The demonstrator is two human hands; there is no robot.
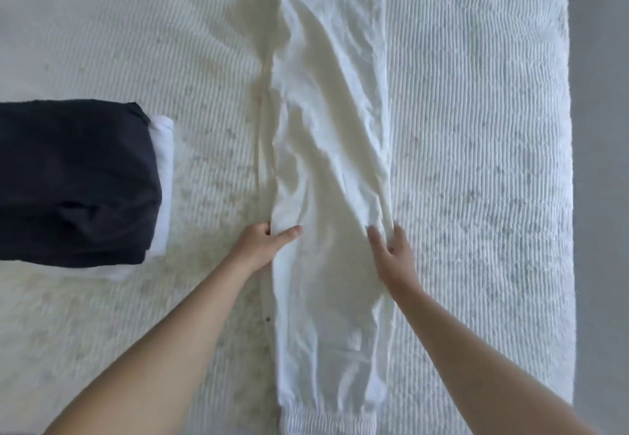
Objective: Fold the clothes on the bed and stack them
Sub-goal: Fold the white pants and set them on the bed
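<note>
A long white garment (332, 128) lies folded lengthwise into a narrow strip down the middle of the bed, its ribbed elastic band nearest me at the bottom. My left hand (263, 242) pinches the strip's left edge between thumb and fingers. My right hand (391, 251) pinches the right edge at about the same height. At the left sits a stack of folded clothes: a dark navy piece (73, 179) on top of a folded white piece (163, 176).
The bed (476, 128) has a white ribbed cover. Its right edge runs down the frame, with grey floor (599, 162) beyond it. A seam in the cover runs just left of the garment.
</note>
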